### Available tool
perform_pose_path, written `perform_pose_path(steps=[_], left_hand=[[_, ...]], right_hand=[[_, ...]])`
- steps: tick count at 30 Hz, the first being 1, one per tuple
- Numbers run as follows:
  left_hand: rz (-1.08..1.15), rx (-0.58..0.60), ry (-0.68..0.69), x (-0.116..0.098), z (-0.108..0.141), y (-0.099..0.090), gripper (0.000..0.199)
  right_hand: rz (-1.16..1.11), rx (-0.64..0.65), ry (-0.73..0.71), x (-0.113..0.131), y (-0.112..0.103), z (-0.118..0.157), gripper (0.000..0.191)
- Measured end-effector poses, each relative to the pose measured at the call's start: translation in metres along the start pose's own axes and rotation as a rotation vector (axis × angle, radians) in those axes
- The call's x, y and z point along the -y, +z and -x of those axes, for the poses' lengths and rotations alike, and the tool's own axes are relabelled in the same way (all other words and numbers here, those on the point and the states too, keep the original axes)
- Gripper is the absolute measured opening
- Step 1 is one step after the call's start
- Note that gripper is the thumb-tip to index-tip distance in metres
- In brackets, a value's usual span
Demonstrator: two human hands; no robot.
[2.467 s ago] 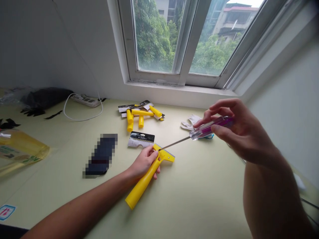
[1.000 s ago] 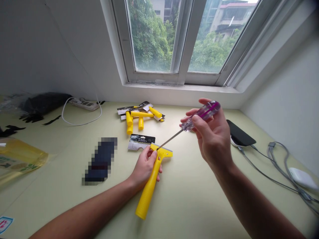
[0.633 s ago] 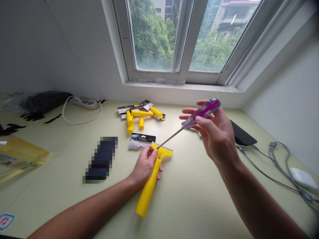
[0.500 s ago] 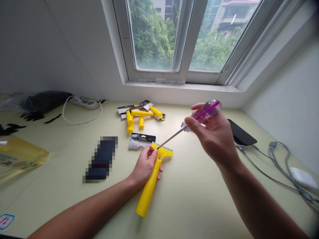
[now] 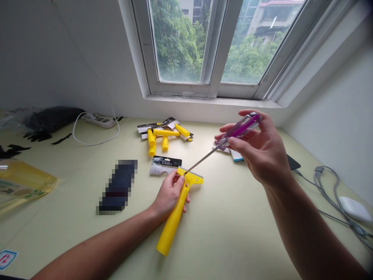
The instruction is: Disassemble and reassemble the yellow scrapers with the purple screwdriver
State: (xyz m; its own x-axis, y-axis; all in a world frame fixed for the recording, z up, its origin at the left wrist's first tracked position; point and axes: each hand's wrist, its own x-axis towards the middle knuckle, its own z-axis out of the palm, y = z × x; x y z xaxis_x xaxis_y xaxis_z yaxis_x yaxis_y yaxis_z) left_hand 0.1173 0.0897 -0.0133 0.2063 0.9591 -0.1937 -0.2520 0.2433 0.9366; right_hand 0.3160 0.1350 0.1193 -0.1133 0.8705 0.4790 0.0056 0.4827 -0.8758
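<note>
Packaged yellow scrapers (image 5: 166, 133), white power strip (image 5: 98, 121), window onto trees (image 5: 217, 39), what looks like a white mouse (image 5: 354, 209)

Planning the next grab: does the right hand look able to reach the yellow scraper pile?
Probably yes: the right hand is fairly near the yellow scraper pile, with nothing standing between them, though it is holding a screwdriver.

Window (image 5: 186, 91), white-framed, two panes, above and left of the right hand (image 5: 262, 151); trees (image 5: 175, 39) and buildings (image 5: 276, 19) outside; daylight; white walls (image 5: 335, 97) flanking; pale green desk (image 5: 233, 241) beneath.
</note>
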Motion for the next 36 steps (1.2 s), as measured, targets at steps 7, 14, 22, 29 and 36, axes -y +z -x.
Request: perform_pose_path(steps=[7,14,22,29,36], left_hand=[[0.004,0.001,-0.002,0.000,0.001,0.000,0.030],[-0.023,0.000,-0.005,0.000,0.001,0.000,0.029],[-0.032,0.014,-0.007,0.000,0.000,-0.001,0.030],[-0.012,-0.005,-0.013,-0.001,0.001,0.000,0.035],[-0.006,-0.010,-0.002,-0.001,0.000,0.001,0.037]], right_hand=[[-0.003,-0.022,0.004,0.003,-0.005,-0.001,0.046],[-0.004,-0.061,-0.044,0.011,-0.010,-0.001,0.044],[0.025,-0.022,-0.040,0.003,0.002,0.002,0.041],[0.001,-0.034,-0.052,0.008,0.002,0.003,0.041],[-0.005,-0.059,-0.069,0.011,-0.001,0.003,0.040]])
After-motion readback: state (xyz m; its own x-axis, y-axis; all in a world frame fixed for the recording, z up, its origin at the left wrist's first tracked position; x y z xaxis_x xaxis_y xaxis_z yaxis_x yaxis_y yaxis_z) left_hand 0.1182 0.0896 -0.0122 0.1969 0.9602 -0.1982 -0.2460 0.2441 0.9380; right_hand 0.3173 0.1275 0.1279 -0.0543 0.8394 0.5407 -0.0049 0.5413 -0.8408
